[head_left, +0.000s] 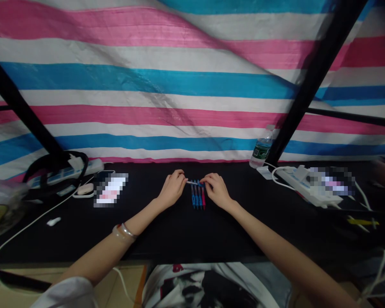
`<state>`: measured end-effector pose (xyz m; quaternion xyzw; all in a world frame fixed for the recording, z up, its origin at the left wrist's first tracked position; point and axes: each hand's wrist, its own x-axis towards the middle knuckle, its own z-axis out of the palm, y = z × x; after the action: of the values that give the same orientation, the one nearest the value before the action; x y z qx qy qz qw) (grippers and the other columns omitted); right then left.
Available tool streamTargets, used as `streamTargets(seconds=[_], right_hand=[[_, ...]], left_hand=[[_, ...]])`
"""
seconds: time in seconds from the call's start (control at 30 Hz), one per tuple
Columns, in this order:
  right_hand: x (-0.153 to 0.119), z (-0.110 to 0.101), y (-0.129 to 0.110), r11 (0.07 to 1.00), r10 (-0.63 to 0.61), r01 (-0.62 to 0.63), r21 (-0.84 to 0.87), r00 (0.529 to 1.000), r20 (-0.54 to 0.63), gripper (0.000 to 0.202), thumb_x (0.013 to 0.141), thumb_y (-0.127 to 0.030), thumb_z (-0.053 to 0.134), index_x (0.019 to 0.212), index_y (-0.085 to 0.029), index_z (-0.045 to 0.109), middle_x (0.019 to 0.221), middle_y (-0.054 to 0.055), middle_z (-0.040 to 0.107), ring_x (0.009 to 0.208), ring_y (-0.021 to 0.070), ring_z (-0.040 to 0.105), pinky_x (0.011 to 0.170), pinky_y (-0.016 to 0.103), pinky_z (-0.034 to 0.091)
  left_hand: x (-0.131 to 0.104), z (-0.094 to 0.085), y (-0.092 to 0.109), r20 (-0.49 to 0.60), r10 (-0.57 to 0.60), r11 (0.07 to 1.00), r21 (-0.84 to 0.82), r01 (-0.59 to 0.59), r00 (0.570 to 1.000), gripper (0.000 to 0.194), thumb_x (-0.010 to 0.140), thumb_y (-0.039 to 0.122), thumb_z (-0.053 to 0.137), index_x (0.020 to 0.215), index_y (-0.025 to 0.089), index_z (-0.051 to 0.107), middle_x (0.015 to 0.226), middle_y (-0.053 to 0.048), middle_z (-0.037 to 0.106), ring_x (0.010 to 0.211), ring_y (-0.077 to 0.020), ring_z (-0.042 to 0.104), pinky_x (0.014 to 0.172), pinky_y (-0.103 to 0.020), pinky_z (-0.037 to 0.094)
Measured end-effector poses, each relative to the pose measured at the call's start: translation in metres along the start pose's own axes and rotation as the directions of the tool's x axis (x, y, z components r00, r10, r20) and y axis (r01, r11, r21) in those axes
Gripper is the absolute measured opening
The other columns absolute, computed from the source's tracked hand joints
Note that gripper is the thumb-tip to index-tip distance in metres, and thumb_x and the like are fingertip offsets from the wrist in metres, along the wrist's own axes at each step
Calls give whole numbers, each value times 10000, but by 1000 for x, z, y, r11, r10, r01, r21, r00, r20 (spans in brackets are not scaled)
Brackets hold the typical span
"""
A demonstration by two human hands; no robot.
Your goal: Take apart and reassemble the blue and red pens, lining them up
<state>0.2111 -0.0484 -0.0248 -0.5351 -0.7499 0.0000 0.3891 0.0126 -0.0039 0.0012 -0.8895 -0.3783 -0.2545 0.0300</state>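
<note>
"Where are the pens?"

"A row of pens (196, 200) lies on the black table (167, 244), in front of the person; take that row as the centre of the clock. They lie side by side, lengthwise from twelve to six. Those toward nine look blue, and the pink pen (203, 202) is on the three o'clock side."

"And the hands?"

"The left hand (172, 188) is between nine and ten o'clock, thumb and fingers pinching one end of a crosswise pen (192, 183) at the row's twelve o'clock end. The right hand (216, 190) sits between two and three, its fingers curled, the tips at the other end of that pen. I can't tell whether they grip it or only touch it."

"Anything on the wrists?"

"Bangles (125, 231) on the left one."

"What lies farther off?"

"A clear bottle (260, 150) with a green label stands at two o'clock. A white power strip (308, 186) is near three, with cables. A pixelated bright screen (111, 190) lies at about nine, and well beyond it, just below nine, is a small white object (54, 221)."

"And behind the table?"

"A sheet (147, 79) striped pink, blue and white hangs across twelve o'clock."
</note>
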Motion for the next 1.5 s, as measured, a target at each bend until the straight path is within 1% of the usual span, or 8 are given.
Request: streamTargets(seconds=[0.17, 0.37, 0.53, 0.7, 0.9, 1.07, 1.27, 1.5], right_hand=[[0, -4, -5, 1000, 0, -2, 20, 999, 52, 290, 886, -226, 385, 1109, -207, 569, 1045, 71, 598, 982, 193, 504, 830, 332, 354], [1, -2, -3, 999, -42, 43, -7, 994, 101, 337, 878, -163, 359, 1158, -199, 543, 1032, 79, 605, 966, 192, 511, 810, 327, 358], [1, 0, -2, 999, -34, 35, -6, 996, 79, 323, 891, -170, 335, 1132, -183, 549, 1024, 89, 598, 946, 198, 521, 798, 326, 368], [1, 0, -5, 1000, -9, 9, 12, 999, 45, 327, 905, -178, 302, 1150, -190, 519, 1068, 93, 578, 965, 201, 531, 812, 335, 371], [1, 4, -1, 998, 20, -18, 59, 999, -37, 298, 884, -166, 313, 1104, -179, 514, 1017, 92, 569, 936, 205, 535, 814, 341, 391], [0, 6, 3, 995, 9, -2, 95, 997, -72, 294, 889, -177, 313, 1102, -178, 516, 994, 99, 570, 928, 207, 537, 801, 336, 406], [0, 8, 10, 998, -52, 50, -49, 998, -35, 329, 887, -155, 334, 1138, -193, 543, 1019, 91, 609, 923, 219, 552, 759, 349, 381], [0, 7, 13, 997, -66, 61, -48, 992, -105, 292, 848, -129, 391, 1053, -204, 584, 1011, 76, 620, 935, 217, 546, 761, 350, 373]], left_hand=[[1, -3, 0, -25, -40, 999, 5, 40, 999, 303, 936, 297, 255, 911, 162, 525, 1073, -99, 518, 1014, -199, 500, 840, -351, 368], [1, -3, 1, -36, -60, 998, 30, 61, 998, 295, 936, 301, 259, 914, 164, 519, 1003, -79, 548, 948, -191, 513, 815, -340, 356], [1, -3, 0, -20, -59, 998, -15, 59, 998, 291, 933, 336, 269, 906, 176, 511, 933, -58, 552, 904, -184, 519, 803, -331, 360], [0, -4, 0, -37, -67, 995, -81, 63, 997, 294, 905, 420, 339, 978, 178, 488, 953, -60, 557, 921, -196, 525, 827, -345, 361], [-1, -5, -1, -90, -136, 977, -176, 119, 987, 273, 938, 311, 243, 1067, 188, 450, 1030, -56, 573, 956, -178, 536, 864, -340, 343], [0, -4, -9, -103, -162, 962, -236, 134, 981, 288, 937, 293, 225, 876, 194, 489, 809, -20, 571, 776, -159, 547, 787, -314, 367], [5, 1, -21, -80, -174, 905, -405, 128, 981, 325, 911, 338, 293, 674, 188, 459, 659, 1, 502, 628, -140, 513, 653, -267, 374], [4, 17, -23, 79, -347, 720, -616, 320, 934, 419, 874, 441, 328, 576, 179, 464, 547, 15, 485, 539, -129, 505, 609, -256, 376]])
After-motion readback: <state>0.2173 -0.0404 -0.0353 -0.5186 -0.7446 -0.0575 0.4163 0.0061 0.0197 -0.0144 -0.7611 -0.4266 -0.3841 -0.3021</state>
